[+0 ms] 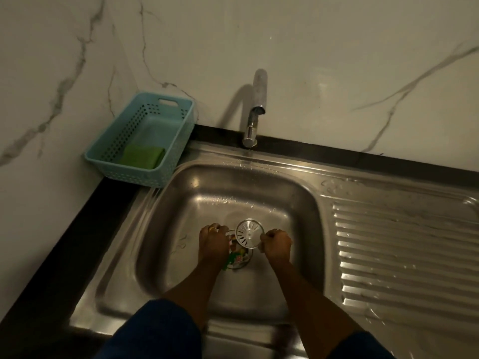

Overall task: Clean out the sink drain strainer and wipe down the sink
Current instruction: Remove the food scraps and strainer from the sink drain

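Note:
A round metal drain strainer (249,233) with slotted holes is lifted and tilted over the drain of the steel sink (197,193). My left hand (212,244) grips its left rim and my right hand (276,244) grips its right rim. Under it, the open drain (239,257) holds coloured food scraps, green and red bits among them. My left hand hides part of the drain.
A light blue plastic basket (114,151) with a green scrub pad (142,156) stands at the sink's back left corner. The tap (255,117) rises behind the basin. A ribbed, wet drainboard (401,255) lies to the right. Marble walls close off the back and left.

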